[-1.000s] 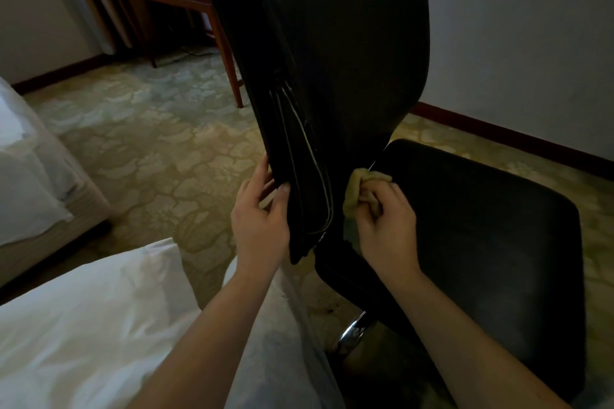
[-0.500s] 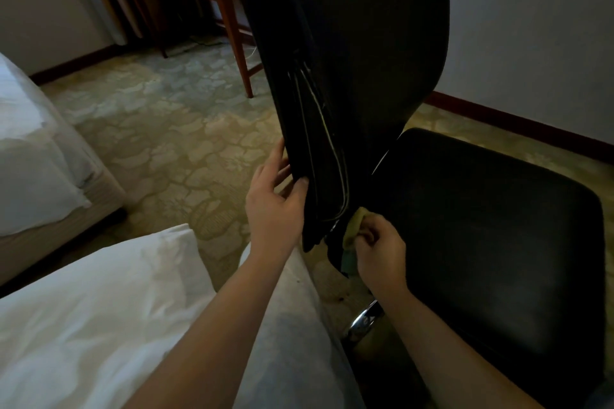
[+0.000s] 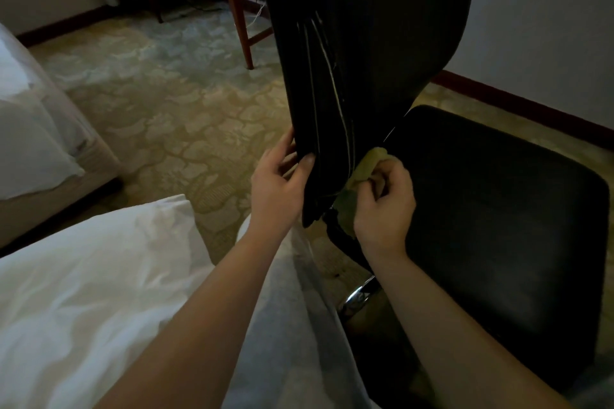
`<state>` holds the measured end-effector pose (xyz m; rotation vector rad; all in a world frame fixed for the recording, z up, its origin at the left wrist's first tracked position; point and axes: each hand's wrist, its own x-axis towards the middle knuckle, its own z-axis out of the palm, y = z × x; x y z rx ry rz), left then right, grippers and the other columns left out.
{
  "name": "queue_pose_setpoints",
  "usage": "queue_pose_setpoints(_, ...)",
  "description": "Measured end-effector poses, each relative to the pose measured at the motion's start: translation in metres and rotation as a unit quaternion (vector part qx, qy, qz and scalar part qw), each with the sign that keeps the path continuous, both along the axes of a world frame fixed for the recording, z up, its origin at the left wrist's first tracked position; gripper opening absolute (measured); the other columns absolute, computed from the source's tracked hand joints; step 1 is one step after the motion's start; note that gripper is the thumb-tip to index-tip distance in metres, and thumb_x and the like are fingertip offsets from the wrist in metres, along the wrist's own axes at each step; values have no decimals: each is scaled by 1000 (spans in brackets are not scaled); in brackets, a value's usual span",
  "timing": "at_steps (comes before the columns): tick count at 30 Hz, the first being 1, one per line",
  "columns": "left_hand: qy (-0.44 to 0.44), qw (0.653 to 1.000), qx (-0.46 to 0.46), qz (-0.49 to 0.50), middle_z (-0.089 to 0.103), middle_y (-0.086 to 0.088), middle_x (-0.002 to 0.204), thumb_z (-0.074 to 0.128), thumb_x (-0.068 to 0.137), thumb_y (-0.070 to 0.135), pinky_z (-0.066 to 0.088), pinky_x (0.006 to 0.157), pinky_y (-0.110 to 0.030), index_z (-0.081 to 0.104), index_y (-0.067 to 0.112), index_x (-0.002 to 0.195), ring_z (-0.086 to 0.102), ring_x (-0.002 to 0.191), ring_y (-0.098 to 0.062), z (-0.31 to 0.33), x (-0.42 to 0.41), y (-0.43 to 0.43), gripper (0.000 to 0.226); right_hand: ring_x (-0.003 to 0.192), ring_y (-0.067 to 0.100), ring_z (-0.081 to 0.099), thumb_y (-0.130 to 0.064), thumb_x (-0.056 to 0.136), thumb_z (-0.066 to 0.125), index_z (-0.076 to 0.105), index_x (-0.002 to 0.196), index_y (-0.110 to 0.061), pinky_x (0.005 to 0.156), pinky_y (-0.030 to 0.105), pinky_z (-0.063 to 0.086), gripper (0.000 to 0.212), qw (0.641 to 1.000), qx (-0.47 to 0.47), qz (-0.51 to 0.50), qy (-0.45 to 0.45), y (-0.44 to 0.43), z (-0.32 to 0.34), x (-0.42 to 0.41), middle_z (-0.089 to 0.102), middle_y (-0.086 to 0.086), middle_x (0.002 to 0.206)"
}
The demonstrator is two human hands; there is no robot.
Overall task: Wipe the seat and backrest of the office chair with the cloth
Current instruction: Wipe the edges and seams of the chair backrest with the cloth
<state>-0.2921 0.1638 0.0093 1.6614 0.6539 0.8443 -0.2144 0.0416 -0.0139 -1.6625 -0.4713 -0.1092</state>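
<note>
Right hand [image 3: 385, 206] gripping cloth [image 3: 363, 168], against backrest [image 3: 365, 43]

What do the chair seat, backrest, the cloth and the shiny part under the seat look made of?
Seat and backrest: black leather or vinyl, can't tell which; smooth, dull sheen, padded rounded edges. Cloth: soft yellow-green fabric, maybe microfibre; matte, bunched in the right hand. Part under the seat: chromed metal, by its bright highlights.

chair's backrest [image 3: 375, 43] and seat [image 3: 498, 209] look like smooth black leather, cloth [image 3: 362, 169] is soft yellowish fabric, base [image 3: 357, 299] shiny chrome
</note>
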Motion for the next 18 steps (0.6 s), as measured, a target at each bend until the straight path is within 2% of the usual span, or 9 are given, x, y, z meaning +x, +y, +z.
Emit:
queue_pose_setpoints(2, -5, 1000, -9, 6, 65, 0, 131, 65, 99, 16, 55, 98, -24, 51, 26, 147, 65, 116, -4, -1, 2, -2, 51, 84, 6, 55, 3, 88, 59, 55, 94, -11, 76, 13, 45, 15, 999, -36, -3, 6, 5, -15, -3, 56, 6, 96)
queue_pose_setpoints(4, -11, 1000, -10, 14, 65, 1, 130, 65, 99, 15, 55, 97, -24, 53, 29, 144, 65, 115, -2, 0, 2, -3, 49, 81, 8, 58, 2, 89, 58, 53, 89, -16, 73, 20, 49, 19, 994, -62, 39, 78, 6, -30, -4, 58, 5, 92)
queue_pose_setpoints(6, -17, 1000, -17, 13, 66, 1, 129, 65, 99, 14, 54, 96, -23, 54, 32, 140, 65, 114, -2, 1, 2, -4, 47, 73, 2, 59, 6, 88, 59, 54, 84, -14, 67, 22, 48, 21, 985, -73, 55, 148, 4, -41, -5, 60, 2, 84)
queue_pose_setpoints(9, -22, 999, -32, 5, 66, 0, 128, 65, 99, 13, 54, 95, -21, 58, 27, 140, 66, 114, -2, 1, 1, -1, 44, 67, 0, 56, 7, 87, 59, 55, 85, -8, 63, 16, 47, 16, 989, -41, 2, 141, 2, -39, -1, 58, 1, 80)
queue_pose_setpoints(12, -20, 999, -36, 8, 66, -1, 128, 65, 99, 14, 54, 98, -24, 58, 24, 141, 65, 116, -4, 1, 1, -1, 43, 67, -3, 53, 7, 88, 58, 53, 88, -6, 64, 10, 45, 14, 994, 0, -27, 105, 7, -29, 2, 55, -1, 80)
queue_pose_setpoints(15, -22, 999, -41, 12, 66, -2, 128, 64, 100, 14, 54, 97, -22, 58, 23, 142, 65, 115, -4, 1, 1, -3, 43, 70, -5, 54, 7, 90, 55, 52, 91, -8, 66, 8, 44, 15, 992, 13, -36, 116, 15, -27, -4, 55, -3, 83)
queue_pose_setpoints(18, -23, 999, -45, 9, 66, -2, 128, 64, 100, 15, 54, 98, -23, 58, 30, 139, 65, 115, -4, 3, 0, -4, 43, 86, 3, 61, 5, 92, 54, 57, 102, -10, 81, 19, 52, 19, 983, -5, -1, 183, 20, -34, -4, 61, -4, 92)
